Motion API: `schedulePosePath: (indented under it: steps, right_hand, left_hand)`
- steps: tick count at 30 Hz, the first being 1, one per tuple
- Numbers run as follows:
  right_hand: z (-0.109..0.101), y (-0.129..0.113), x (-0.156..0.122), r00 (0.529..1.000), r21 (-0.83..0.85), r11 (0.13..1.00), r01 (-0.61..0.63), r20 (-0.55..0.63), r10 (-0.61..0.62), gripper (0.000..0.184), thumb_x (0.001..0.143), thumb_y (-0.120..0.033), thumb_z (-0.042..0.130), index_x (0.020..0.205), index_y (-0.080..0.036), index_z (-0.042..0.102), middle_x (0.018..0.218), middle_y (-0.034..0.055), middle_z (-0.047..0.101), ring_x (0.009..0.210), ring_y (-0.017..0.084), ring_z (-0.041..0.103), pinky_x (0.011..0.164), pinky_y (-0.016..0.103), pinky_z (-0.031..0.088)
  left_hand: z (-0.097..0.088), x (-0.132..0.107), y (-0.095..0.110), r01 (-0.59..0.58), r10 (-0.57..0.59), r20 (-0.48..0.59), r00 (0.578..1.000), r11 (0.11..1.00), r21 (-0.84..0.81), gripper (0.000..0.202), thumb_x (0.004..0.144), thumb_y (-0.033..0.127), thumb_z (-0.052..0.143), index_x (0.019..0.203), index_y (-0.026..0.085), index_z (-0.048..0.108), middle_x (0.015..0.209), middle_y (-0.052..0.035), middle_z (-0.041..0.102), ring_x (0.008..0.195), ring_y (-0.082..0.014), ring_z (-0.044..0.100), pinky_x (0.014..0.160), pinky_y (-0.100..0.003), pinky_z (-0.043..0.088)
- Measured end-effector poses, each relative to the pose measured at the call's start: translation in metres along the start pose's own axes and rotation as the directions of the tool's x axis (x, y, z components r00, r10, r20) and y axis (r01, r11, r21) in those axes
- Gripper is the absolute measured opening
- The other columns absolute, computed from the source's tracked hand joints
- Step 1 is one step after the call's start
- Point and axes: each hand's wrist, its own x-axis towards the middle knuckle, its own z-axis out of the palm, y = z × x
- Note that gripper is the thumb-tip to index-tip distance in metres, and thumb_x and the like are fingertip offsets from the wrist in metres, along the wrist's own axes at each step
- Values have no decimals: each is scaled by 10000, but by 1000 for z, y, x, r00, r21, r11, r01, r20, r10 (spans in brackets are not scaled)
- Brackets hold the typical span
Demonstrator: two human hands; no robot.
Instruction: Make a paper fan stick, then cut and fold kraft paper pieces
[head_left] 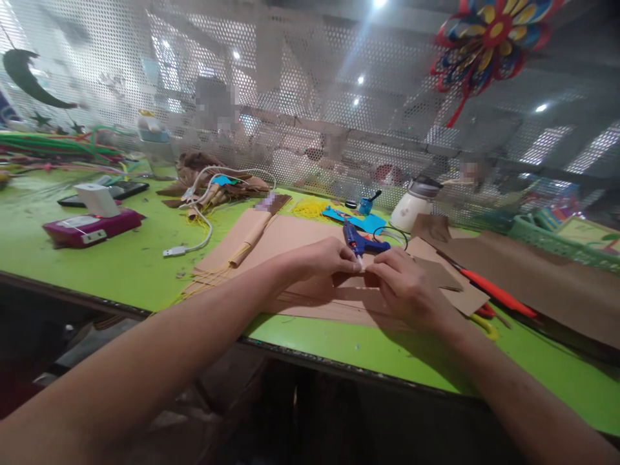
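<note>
My left hand (325, 258) and my right hand (401, 279) meet over a stack of tan paper sheets (300, 232). Both are closed in a pinch on a small brown paper piece (345, 278), mostly covered by the fingers. Just behind the fingertips lies a blue hot glue gun (361, 242), its handle to the right. To the left of my hands, a rolled paper tube (249, 242) with yellow string rests on the sheets.
At left are a purple pack (92, 226), a white charger (97, 199) and a USB cable (194, 245). Behind stand a blue paint pot (365, 206) and a white bottle (414, 203). An orange-handled cutter (498, 292) and a green basket (562, 239) are on the right.
</note>
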Motion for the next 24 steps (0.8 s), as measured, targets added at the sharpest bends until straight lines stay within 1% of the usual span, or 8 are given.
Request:
schedulePosePath:
  steps: [3,6,9,12,15,18,20,24]
  right_hand:
    - [-7,2,0,997,171,983,-61,-26,66,181,792,-100,515,907,-178,632,916,87,590,897,225,530,786,378,446]
    - [-14,3,1,971,299,924,-240,52,235,243,803,-202,546,1036,-198,613,1031,82,620,928,217,567,763,346,468]
    - [-16,3,1,919,302,870,-389,188,346,180,830,-274,517,901,-205,667,887,48,669,788,183,596,669,297,461]
    - [-14,2,2,881,311,828,-466,244,405,170,794,-258,540,717,-204,681,712,12,662,673,155,580,611,265,433]
    - [-16,0,4,852,335,786,-519,279,443,152,751,-226,563,652,-191,672,654,5,647,637,147,565,575,249,415]
    - [-20,0,5,846,362,769,-526,316,430,146,740,-237,576,644,-182,672,648,11,642,642,150,560,575,251,413]
    - [-22,3,5,835,368,755,-543,335,437,136,733,-251,588,659,-177,674,662,18,642,646,153,559,578,256,413]
    - [-25,7,4,799,414,690,-594,409,441,144,750,-277,590,701,-170,673,680,27,652,652,155,572,586,259,426]
  left_hand:
    - [0,-1,2,14,-12,-28,1000,998,59,290,793,367,507,650,132,600,478,26,494,483,-89,398,517,-225,299]
    - [3,1,3,25,-16,-58,998,988,155,257,796,297,485,646,124,601,483,23,497,480,-89,397,505,-221,295]
    - [7,3,3,-43,67,-88,994,965,259,219,784,237,468,699,116,631,528,23,506,495,-86,391,493,-215,275]
    - [12,4,3,-134,171,-83,982,932,336,208,764,195,463,766,118,657,576,27,515,522,-81,380,498,-204,268]
    - [15,2,4,-169,200,-47,979,913,371,218,758,175,460,794,113,666,592,22,525,535,-81,387,502,-198,276]
    - [14,-1,5,-165,189,-30,981,913,374,211,763,184,474,815,126,670,602,20,551,539,-82,416,504,-192,290]
    - [11,-1,5,-150,175,-30,984,912,382,181,742,164,492,774,134,668,593,22,559,532,-79,426,501,-190,295]
    - [6,0,3,-131,133,19,991,921,367,141,709,134,512,709,125,653,583,18,576,534,-81,460,512,-188,318]
